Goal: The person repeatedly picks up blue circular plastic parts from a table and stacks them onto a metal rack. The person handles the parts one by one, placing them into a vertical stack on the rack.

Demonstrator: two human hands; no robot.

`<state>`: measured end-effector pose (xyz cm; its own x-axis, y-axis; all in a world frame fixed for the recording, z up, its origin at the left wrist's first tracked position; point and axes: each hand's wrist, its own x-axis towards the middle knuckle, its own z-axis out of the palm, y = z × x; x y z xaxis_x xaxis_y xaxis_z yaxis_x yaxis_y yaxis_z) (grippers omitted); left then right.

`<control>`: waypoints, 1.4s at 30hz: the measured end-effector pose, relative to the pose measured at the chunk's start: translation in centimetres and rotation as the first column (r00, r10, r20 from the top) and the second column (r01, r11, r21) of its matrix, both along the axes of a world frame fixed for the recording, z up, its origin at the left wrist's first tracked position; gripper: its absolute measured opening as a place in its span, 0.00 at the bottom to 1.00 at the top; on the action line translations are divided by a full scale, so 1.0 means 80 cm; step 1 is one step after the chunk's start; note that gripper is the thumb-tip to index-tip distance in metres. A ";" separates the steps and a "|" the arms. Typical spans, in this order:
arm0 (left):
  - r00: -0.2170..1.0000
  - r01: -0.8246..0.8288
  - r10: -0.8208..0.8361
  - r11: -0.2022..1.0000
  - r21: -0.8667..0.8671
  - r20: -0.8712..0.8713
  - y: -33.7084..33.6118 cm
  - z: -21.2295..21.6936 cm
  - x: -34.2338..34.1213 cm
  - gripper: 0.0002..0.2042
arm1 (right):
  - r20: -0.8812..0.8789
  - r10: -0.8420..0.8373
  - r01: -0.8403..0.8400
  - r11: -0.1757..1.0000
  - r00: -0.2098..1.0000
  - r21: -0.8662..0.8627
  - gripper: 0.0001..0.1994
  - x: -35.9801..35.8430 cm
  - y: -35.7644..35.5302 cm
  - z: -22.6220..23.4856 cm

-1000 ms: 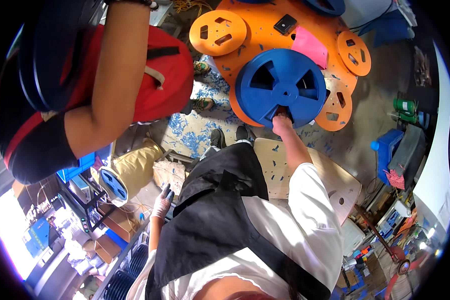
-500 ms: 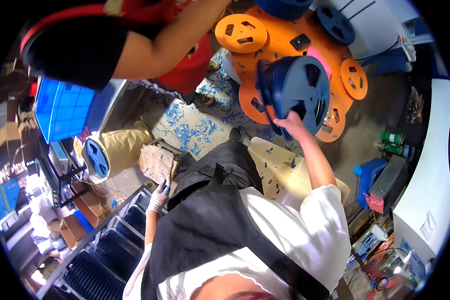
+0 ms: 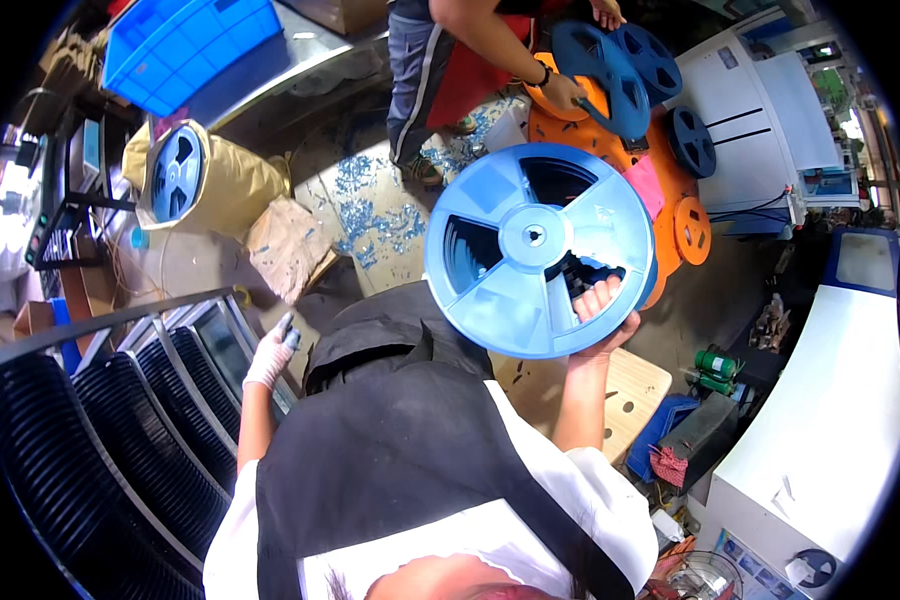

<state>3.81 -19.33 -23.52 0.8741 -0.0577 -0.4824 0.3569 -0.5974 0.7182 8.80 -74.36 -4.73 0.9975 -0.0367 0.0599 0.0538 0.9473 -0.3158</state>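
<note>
Big blue reel (image 3: 538,250) held up high by the right hand (image 3: 600,310). Fingers (image 3: 592,297) poked through one of the reel's cut-out holes from behind and curled tight over the edge of that hole, thumb hidden behind the reel. Nearly all of the reel above and to the left of those fingers, flat face turned toward the camera, small round hub just up and left of the fingertips. Gripping near the reel's lower right rim.

Left hand (image 3: 272,352) down low, far to the left of the reel, in a white glove. Glove fingers (image 3: 286,330) close together and pointing up, holding nothing, right beside the rail of a rack of dark curved trays (image 3: 120,440).

Above the right-hand fingers, past the reel: orange reels (image 3: 692,230) and dark blue reels (image 3: 690,140) piled together. Another person's hand (image 3: 566,92) there too, gripping a dark blue reel (image 3: 595,70). A wooden stool (image 3: 635,390) just below the right hand. Far off to the upper left, a tan sack (image 3: 235,180) with a blue reel (image 3: 177,172) leaning on it, and a blue crate (image 3: 185,45) above that.
</note>
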 end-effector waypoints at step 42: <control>0.797 -0.528 0.542 0.840 0.127 -0.266 -0.742 -0.138 0.606 0.25 | -0.645 -0.712 0.504 0.680 0.278 -0.533 0.18 -0.040 0.030 0.011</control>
<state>52.29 -78.68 -34.58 0.5864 0.4060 -0.7009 0.8099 -0.2801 0.5154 5.62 -71.98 -3.87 0.3075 -0.7456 -0.5912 0.2339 0.6615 -0.7125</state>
